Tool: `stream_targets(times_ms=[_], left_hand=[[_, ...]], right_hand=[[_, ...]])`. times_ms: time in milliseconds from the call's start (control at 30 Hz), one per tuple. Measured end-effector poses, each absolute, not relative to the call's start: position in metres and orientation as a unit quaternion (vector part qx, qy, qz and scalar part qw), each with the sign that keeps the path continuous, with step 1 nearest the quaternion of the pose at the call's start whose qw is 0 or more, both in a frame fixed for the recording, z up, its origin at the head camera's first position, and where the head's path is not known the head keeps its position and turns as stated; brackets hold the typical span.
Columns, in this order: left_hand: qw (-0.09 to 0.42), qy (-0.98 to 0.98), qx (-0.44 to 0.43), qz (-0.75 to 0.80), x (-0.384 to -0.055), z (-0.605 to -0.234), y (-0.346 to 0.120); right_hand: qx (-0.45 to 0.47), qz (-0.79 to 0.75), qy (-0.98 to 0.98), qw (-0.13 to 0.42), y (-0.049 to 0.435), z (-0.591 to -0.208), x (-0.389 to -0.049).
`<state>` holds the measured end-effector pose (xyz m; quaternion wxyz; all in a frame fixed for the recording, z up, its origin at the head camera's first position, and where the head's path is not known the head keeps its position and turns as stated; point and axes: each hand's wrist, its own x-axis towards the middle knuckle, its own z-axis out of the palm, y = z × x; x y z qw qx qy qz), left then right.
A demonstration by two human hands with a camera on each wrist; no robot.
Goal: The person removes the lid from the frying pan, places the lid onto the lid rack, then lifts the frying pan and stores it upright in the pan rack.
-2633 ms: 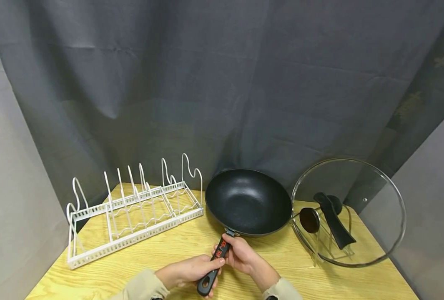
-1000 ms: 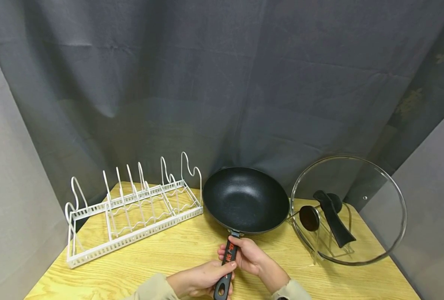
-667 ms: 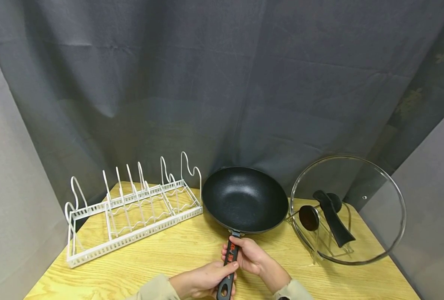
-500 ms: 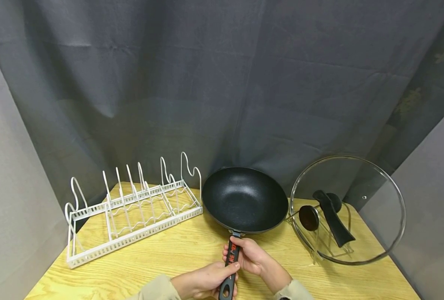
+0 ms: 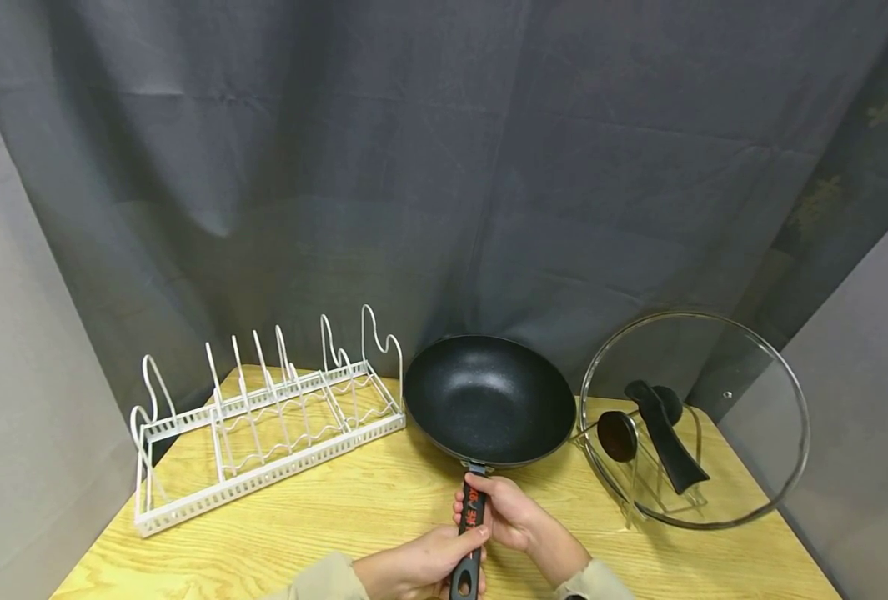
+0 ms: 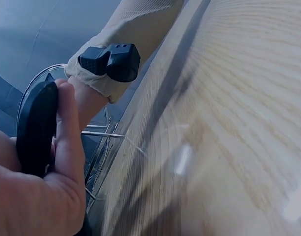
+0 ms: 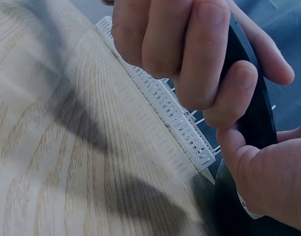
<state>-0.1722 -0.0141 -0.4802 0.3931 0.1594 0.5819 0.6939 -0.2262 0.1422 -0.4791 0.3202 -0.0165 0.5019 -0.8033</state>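
Observation:
A black frying pan with deep, sloping sides is at the middle of the table, its handle pointing toward me. Near the handle's end, my left hand grips it with the thumb on top. Closer to the pan body, my right hand holds the same handle, thumb along its upper face. In the left wrist view the black handle lies between thumb and fingers. The right wrist view shows fingers of both hands curled round the handle. Whether the pan's base touches the table is hard to tell.
A white wire rack with upright dividers stands on the left of the wooden table. To the right, a large glass lid with a black handle leans upright in a wire stand. A dark curtain hangs behind.
Both hands and the pan's handle have swung to the right, so the handle points more straight toward me. The pan body has barely shifted; rack and lid stay put.

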Motion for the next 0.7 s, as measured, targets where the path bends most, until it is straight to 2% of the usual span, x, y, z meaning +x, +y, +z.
stream_targets(times_ms=[333,567,700], left_hand=[[0.360,0.618,0.166,0.679,-0.171,-0.481,-0.003],[0.380,0.607,0.136,0.684,-0.170,-0.479,0.001],[0.372,0.614,0.123,0.685,-0.170,-0.479,0.005]], right_hand=[[-0.018,-0.799,0.500,0.335,0.148,-0.479,-0.228],[-0.009,-0.797,0.501,0.337,0.151,-0.477,-0.228],[-0.013,-0.795,0.499,0.345,0.152,-0.474,-0.227]])
